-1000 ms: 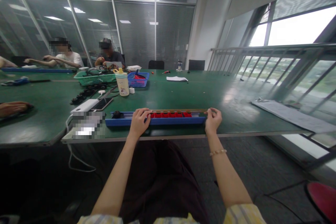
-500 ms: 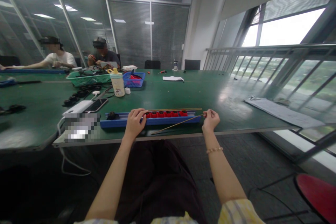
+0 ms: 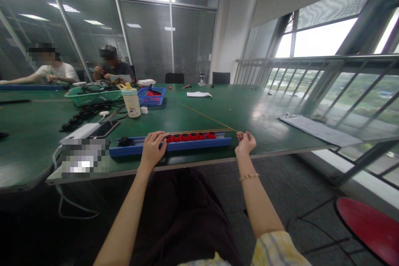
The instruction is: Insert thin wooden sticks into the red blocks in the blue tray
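A long blue channel-shaped tray lies along the table's near edge, with a row of red blocks with dark tops inside it. My left hand is closed over the tray at the left end of that row, fingers over the far side and thumb near the blocks. Beyond the tray's right end, my right hand pinches the end of a thin yellowish rod, which slants away to the far left above the table. A second similar rod runs along the tray's far side. A small black part sits at the tray's left end.
Left of the tray are a phone, a white power bank and cables. Behind stand a cream bottle, a green basket and a blue basket. A clipboard lies right. Two people sit across the table.
The rod in my right hand has swung from pointing toward the near edge to pointing away across the tray's far side. My left hand stays on the tray; the view has shifted slightly right.
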Action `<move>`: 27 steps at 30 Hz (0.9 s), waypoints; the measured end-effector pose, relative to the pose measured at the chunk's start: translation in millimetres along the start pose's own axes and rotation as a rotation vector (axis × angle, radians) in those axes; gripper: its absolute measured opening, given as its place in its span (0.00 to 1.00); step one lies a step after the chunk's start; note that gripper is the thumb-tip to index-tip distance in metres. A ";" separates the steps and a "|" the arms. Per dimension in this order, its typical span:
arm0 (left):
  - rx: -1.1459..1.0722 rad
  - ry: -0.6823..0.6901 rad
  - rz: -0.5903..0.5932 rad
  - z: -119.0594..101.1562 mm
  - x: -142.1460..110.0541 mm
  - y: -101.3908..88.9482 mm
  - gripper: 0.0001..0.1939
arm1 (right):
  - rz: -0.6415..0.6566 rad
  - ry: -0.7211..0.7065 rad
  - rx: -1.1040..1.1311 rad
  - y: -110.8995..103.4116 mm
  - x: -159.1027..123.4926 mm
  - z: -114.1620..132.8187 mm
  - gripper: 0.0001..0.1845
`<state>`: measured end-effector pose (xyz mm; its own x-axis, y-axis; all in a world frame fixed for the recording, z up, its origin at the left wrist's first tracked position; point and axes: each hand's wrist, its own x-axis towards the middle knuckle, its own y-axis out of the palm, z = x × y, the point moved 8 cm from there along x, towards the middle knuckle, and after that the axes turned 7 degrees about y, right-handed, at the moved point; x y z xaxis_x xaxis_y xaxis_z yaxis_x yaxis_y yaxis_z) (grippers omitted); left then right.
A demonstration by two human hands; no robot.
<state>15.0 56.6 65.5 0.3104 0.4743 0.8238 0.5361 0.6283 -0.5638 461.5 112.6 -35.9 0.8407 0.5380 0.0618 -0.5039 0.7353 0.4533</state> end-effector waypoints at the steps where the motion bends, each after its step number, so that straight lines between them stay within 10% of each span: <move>1: 0.000 0.008 -0.003 -0.1 0.0 -0.1 0.13 | -0.010 0.005 0.008 -1.7 2.6 0.0 0.16; 11: 0.013 0.020 -0.015 -1.0 1.1 -2.3 0.13 | -0.132 -0.118 -0.152 -40.0 35.3 24.5 0.10; 27: 0.009 0.022 -0.012 0.8 0.2 -0.9 0.13 | 0.129 -0.304 -0.903 -40.1 48.2 36.7 0.04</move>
<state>13.9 56.6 66.0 0.3212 0.4532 0.8315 0.5329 0.6393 -0.5543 529.5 94.0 -18.5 0.7198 0.6000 0.3492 -0.4518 0.7868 -0.4206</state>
